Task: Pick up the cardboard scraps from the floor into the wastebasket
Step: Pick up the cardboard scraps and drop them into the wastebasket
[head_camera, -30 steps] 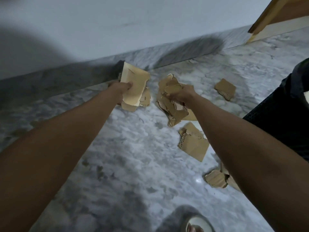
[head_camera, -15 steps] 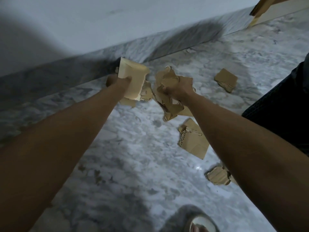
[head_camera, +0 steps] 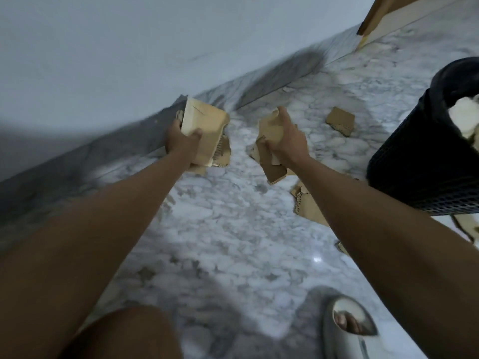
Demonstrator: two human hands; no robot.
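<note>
Between curled fingers point(head_camera: 283, 120) (both hands): scraps point(head_camera: 204, 130)

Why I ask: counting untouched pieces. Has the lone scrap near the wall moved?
No. The lone scrap lies at the same spot, equally short of the skirting; only the view shifted.

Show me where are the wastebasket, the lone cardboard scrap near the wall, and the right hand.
wastebasket point(head_camera: 425, 161), head view, on its black mesh side wall.
lone cardboard scrap point(head_camera: 340, 120), head view, on its flat top face.
right hand point(head_camera: 287, 141), head view, on its back.
</note>
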